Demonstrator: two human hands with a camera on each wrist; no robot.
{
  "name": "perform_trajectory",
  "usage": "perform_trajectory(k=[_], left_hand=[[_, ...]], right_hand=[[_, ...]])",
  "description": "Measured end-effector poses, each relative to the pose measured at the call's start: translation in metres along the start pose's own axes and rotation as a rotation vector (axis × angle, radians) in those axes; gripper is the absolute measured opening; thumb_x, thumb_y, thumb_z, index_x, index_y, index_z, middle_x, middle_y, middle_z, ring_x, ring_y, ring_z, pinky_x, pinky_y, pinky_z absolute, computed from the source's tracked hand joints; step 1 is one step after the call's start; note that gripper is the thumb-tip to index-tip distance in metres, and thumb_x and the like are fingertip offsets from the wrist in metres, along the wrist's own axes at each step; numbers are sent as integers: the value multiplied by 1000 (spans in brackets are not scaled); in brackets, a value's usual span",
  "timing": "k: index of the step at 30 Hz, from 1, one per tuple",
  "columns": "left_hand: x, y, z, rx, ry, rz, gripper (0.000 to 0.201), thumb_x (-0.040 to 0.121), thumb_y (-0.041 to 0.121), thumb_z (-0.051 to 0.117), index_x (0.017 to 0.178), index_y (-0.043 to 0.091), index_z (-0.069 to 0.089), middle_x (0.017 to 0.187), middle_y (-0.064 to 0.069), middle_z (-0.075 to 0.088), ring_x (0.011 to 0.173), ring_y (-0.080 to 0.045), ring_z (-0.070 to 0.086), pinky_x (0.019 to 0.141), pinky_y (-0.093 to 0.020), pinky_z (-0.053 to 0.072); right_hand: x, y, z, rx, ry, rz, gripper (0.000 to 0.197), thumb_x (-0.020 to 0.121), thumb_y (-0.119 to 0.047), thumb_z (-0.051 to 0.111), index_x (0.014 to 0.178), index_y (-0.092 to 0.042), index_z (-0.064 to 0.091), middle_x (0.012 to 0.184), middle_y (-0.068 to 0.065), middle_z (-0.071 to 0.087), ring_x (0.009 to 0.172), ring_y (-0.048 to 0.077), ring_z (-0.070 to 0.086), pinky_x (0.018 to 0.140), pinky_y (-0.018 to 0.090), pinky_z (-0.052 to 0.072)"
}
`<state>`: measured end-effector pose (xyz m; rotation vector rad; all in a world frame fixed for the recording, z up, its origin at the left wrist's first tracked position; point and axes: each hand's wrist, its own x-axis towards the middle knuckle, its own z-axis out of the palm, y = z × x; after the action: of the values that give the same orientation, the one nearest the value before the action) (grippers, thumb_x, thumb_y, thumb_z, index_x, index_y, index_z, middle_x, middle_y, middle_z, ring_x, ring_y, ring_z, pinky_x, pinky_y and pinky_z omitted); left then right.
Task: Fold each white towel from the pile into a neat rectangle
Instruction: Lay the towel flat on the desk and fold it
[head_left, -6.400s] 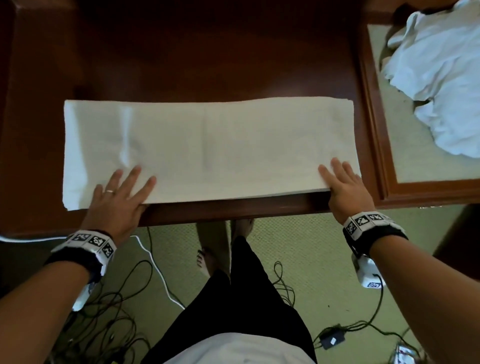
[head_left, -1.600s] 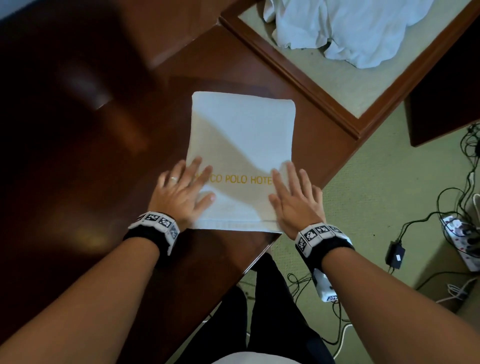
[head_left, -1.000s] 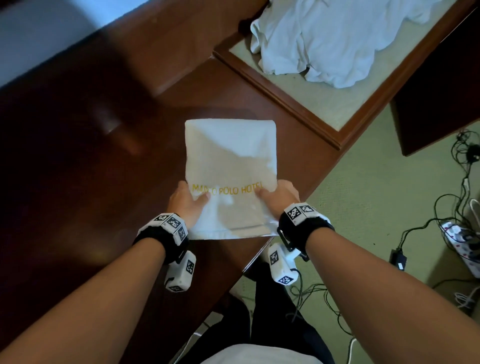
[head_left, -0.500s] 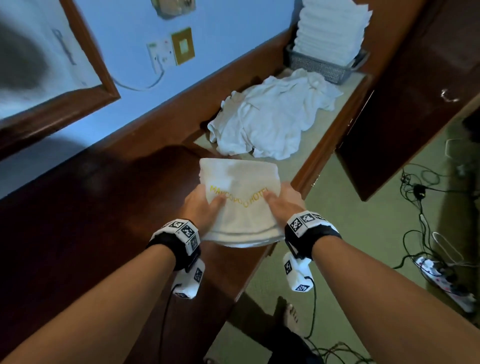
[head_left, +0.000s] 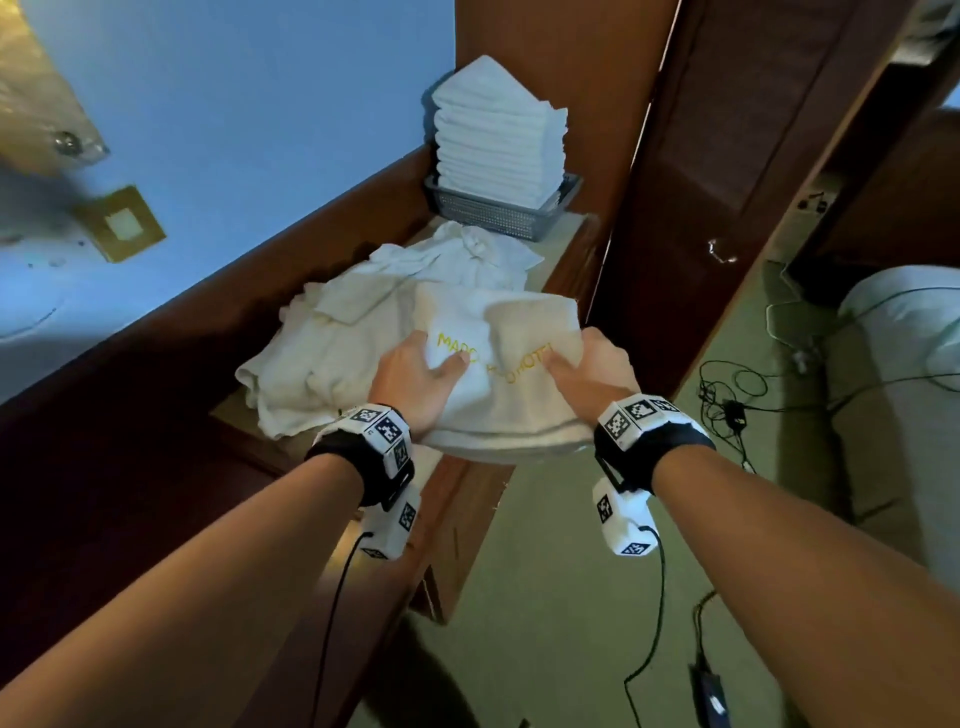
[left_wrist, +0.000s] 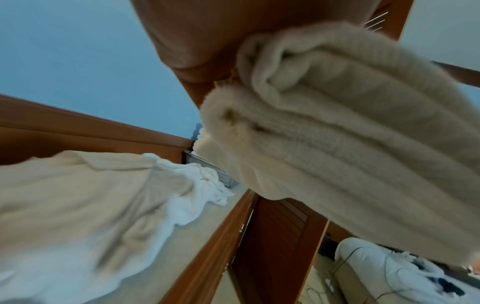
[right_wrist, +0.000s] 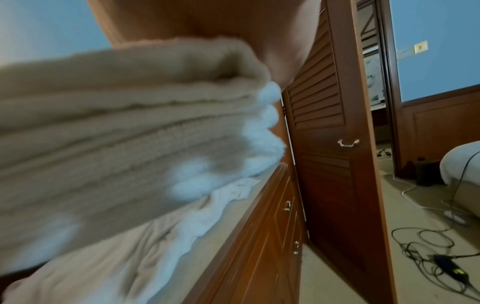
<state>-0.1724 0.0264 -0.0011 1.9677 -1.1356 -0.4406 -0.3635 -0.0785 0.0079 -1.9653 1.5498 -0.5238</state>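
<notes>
Both hands, left hand and right hand, pinch folded towel; fingers hidden beneath, gold lettering part-covered.

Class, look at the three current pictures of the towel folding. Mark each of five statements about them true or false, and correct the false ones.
1. Both hands hold the folded towel. True: the left hand and the right hand each have a grip on one side.
2. The folded towel lies flat on the dark desk. False: it is held up in the air, over the pile of unfolded towels.
3. The folded towel bears yellow lettering. True.
4. The grey basket is empty. False: a stack of folded towels stands in it.
5. The pile of unfolded towels lies on the floor. False: it lies on the wooden unit, in front of the basket.
</notes>
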Motion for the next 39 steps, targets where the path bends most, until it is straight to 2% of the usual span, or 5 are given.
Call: perform_trajectory(k=[10,18,22,27,39], left_hand=[[145,96,97,-76,8,108,66,73,68,53,102,10,65,97,-7,72,94,-29,66,85,-43,52],[299,131,162,-91,-6,174,47,84,55,63,89,9,57,87,-8,67,90,-33,62,70,-35,41],[375,152,175,-122,14,203,55,78,58,53,96,8,63,91,-9,70,92,-33,63,78,-38,48],[463,172,177,-117,15,176,38,92,46,61,101,9,58,94,-5,62,94,-28,58,71,-28,32],[675,211,187,-177,189,241,22,93,19,62,110,6,57,112,-10,65,98,-32,62,82,-40,50]], right_hand=[[164,40,-91,-74,130,-44,43,91,-51,58,108,-12,50,106,12,63,97,35,62,79,39,50],[323,51,-109,-96,135,-61,33,87,-43,64,96,-17,46,93,6,60,93,33,62,73,35,45],[412,33,-125,-158,139,-68,32,87,-42,63,97,-18,44,93,4,57,93,34,61,72,35,43],[513,0,-136,-231,127,-125,35,89,-41,60,112,-18,47,105,10,61,98,36,61,78,39,47],[796,-112,-146,-328,211,-508,36,94,-40,58,111,-11,45,104,26,63,96,46,60,79,45,47]])
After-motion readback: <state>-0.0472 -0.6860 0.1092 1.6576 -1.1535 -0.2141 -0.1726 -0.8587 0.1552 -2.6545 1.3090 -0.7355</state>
